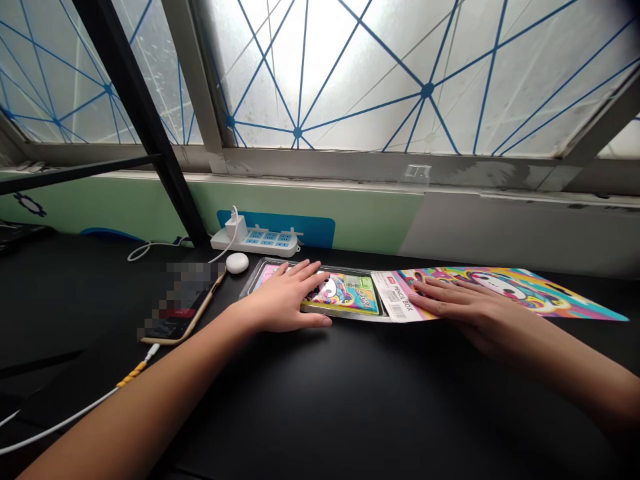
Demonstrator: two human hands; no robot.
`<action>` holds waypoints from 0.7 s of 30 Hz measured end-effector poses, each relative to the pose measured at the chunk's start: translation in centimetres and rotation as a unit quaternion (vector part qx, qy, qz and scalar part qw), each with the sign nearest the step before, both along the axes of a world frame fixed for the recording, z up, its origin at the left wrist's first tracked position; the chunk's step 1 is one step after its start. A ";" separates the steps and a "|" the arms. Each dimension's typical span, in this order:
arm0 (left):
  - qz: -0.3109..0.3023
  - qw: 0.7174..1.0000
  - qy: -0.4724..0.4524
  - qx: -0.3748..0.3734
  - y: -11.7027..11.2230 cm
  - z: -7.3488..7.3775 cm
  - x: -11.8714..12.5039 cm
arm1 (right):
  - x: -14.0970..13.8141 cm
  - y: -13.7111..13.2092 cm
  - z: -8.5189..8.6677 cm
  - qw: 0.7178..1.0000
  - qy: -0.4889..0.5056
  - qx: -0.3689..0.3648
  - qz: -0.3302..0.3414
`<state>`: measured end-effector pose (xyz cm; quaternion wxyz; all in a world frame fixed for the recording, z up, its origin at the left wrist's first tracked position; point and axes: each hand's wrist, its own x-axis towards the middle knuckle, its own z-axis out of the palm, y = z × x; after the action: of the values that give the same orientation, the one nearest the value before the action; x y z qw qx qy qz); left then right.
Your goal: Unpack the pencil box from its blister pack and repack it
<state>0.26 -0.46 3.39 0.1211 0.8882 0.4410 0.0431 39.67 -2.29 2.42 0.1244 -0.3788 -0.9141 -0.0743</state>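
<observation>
A clear plastic tray (pixel 256 275) lies on the black table, holding a colourful pencil box (pixel 350 293) with a cartoon face. My left hand (pixel 285 297) rests over the tray and box with its fingers spread, hiding part of both. Joined or overlapping at the tray's right end is a bright printed card (pixel 505 287), whose white label reads "PENCIL BOX". My right hand (pixel 460 303) lies flat on this card, fingers stretched out to the left. Neither hand grips anything.
To the left lies a phone (pixel 200 310) with a white charging cable (pixel 75 417). A small white round case (pixel 237 263) sits near the power strip (pixel 273 241) by the wall. A black metal post (pixel 145 120) slants up at the left, before the windows.
</observation>
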 end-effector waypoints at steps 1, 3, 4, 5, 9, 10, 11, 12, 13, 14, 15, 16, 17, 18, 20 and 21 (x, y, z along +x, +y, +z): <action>0.001 1.000 0.000 -0.001 0.0 0.0 0.0 | 0.3 0.0 0.2 1.000 0.005 0.007 -0.003; 0.004 1.000 0.000 -0.005 0.1 0.2 -0.1 | 1.0 0.1 0.7 0.999 0.019 0.025 -0.012; 0.007 1.000 -0.001 -0.009 0.1 0.3 -0.1 | 1.3 0.0 1.1 0.999 0.028 0.033 -0.017; 0.009 1.000 -0.004 -0.014 0.2 0.4 0.0 | 1.5 -0.1 1.5 0.998 0.035 0.038 -0.022; 0.041 0.997 -0.053 -0.028 0.2 0.3 0.3 | 0.4 -1.7 3.1 0.996 0.041 0.078 -0.017; 0.054 0.995 -0.076 -0.026 0.2 0.2 0.5 | -0.5 -2.4 3.3 0.994 0.035 0.099 -0.008; 0.068 0.992 -0.104 -0.020 0.3 0.1 0.6 | -1.8 -3.4 3.5 0.992 0.024 0.123 0.006; 0.081 0.987 -0.137 -0.014 0.3 0.0 0.8 | -3.4 -4.5 3.5 0.989 0.014 0.146 0.016; 0.092 0.980 -0.177 -0.009 0.2 0.0 1.0 | -5.1 -5.7 3.4 0.985 -0.002 0.169 0.024; 0.102 0.970 -0.220 -0.010 0.2 -0.1 1.2 | -6.8 -7.0 3.2 0.981 -0.016 0.189 0.038; 0.111 0.958 -0.265 -0.016 0.1 -0.1 1.4 | -8.6 -8.2 2.7 0.976 -0.030 0.206 0.058; 0.120 0.944 -0.306 -0.029 0.0 -0.1 1.6 | -10.4 -9.4 2.1 0.972 -0.044 0.216 0.084; 0.127 0.931 -0.340 -0.047 -0.1 -0.1 1.8 | -12.0 -10.3 1.4 0.965 -0.058 0.225 0.125; 0.133 0.918 -0.367 -0.068 -0.3 -0.1 1.9 | -13.4 -11.0 0.6 0.960 -0.076 0.219 0.160; 0.142 0.895 -0.410 -0.099 -0.7 0.0 2.3 | -15.7 -11.5 -1.0 0.961 -0.067 0.202 0.176; 0.144 0.887 -0.426 -0.106 -0.9 0.0 2.4 | -16.6 -11.3 -1.7 0.966 -0.046 0.186 0.174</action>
<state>2.65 -1.40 3.35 0.3832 0.6930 0.4720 0.3874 23.05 -13.62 0.77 0.1613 -0.1805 -0.9406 -0.2382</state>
